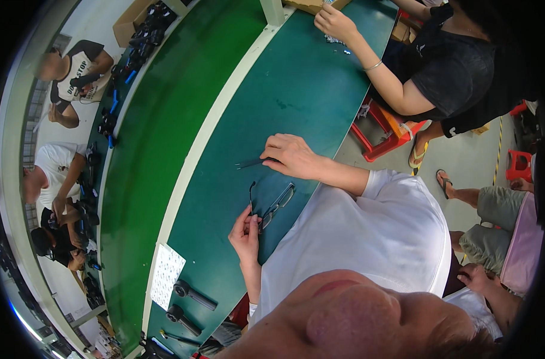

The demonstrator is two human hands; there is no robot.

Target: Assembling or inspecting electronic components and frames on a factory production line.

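From my post I see eyeglasses (276, 207) with clear lenses in a thin dark frame, over the smooth, slightly glossy green tabletop (284, 102) near its edge. My left grip (245, 236) pinches them at one end between thumb and fingers, one slender temple jutting up beside the fingertips. My right grip (291, 157) is closed on slim dark tweezers (251, 163), their two straight prongs slightly parted and clear of the lenses. That hand lies back-up, fingers curled; the left one is turned sideways, its fingers bent.
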